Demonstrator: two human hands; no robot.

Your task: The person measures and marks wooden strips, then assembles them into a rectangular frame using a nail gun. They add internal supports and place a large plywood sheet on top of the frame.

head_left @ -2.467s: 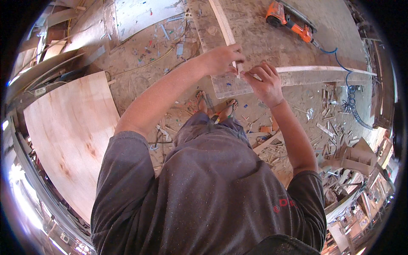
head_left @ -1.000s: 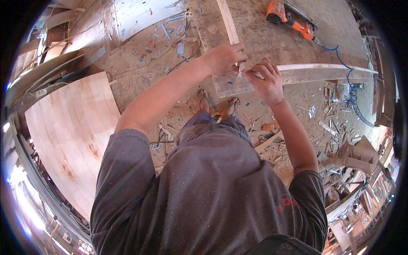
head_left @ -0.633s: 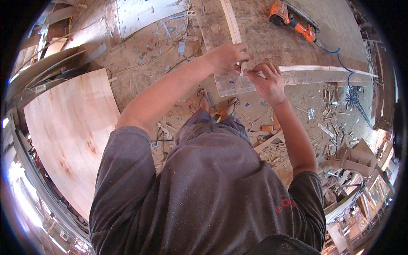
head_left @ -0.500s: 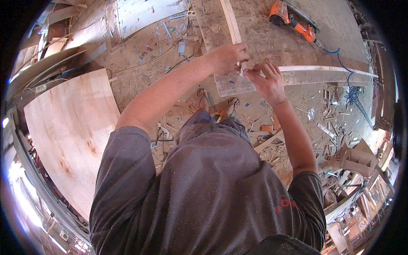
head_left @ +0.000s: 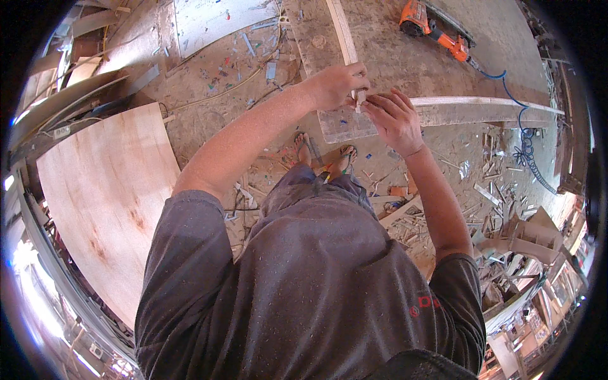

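One wooden strip extended beyond the left hand, clamped near its end; just right of that grip, the right hand had straightened its fingers, suggesting readjustment. Whether it pinched anything, I couldn't tell.

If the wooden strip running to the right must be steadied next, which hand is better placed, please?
Probably the right hand: it is right beside the visible left end of that strip, while the left hand is farther left, over the other strip.
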